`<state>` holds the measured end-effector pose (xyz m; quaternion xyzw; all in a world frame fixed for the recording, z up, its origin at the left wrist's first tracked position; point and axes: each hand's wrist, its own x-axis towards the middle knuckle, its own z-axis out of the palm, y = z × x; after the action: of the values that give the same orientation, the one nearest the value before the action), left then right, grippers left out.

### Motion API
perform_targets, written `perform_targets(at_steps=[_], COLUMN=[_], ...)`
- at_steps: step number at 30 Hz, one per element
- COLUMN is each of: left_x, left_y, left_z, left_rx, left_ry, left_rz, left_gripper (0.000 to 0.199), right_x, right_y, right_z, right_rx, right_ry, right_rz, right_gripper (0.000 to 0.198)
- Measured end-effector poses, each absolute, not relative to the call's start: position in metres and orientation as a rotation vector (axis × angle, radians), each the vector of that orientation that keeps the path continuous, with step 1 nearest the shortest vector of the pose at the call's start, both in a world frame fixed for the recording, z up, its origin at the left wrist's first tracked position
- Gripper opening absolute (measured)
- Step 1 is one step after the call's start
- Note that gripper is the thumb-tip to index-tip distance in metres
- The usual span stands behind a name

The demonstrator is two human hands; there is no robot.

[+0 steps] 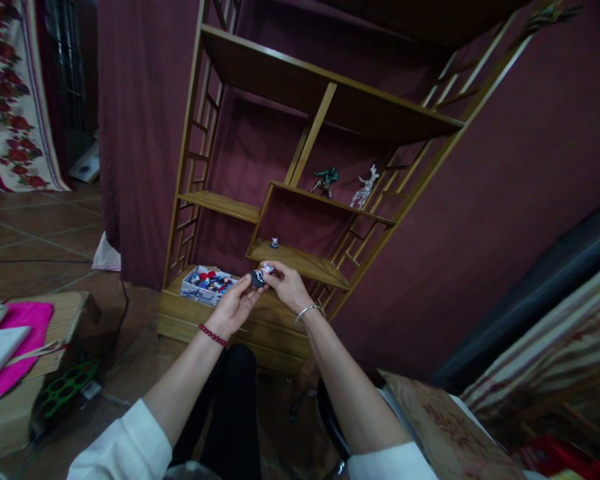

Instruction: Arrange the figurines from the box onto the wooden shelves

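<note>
Between my two hands is a small figurine (261, 276) with a dark base and a pale, pinkish top. My left hand (237, 301) grips it by the dark base. On its upper part are the closed fingers of my right hand (286, 285). Behind them, a similar small figurine (275, 243) stands on the low shelf (300, 261) of a wooden display rack. Left of my hands, a patterned box (195, 291) full of small red, blue and black figures sits on the rack's bottom ledge.
On a higher shelf stand a green figure (326, 181) and a silvery deer (365, 189). A low table (73, 310) with a pink item (35, 320) is at the left. A brown paper bag (440, 427) lies at the lower right, beside a dark round seat edge (330, 420).
</note>
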<state>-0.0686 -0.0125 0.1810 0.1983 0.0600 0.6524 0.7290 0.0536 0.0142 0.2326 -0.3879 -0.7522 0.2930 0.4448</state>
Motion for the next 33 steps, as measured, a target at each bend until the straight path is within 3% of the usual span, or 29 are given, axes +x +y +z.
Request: perform_targets(at_steps=[33], left_x=[-0.076], left_y=[-0.022], left_z=[0.177], left_rx=[0.334], left_ry=[0.188], left_rz=[1.262], left_gripper=[0.02], right_x=[0.053], right_y=[0.005], right_z=[0.236], right_rx=[-0.945], right_ry=[-2.104], right_rz=[0.686], right_gripper=[0.028])
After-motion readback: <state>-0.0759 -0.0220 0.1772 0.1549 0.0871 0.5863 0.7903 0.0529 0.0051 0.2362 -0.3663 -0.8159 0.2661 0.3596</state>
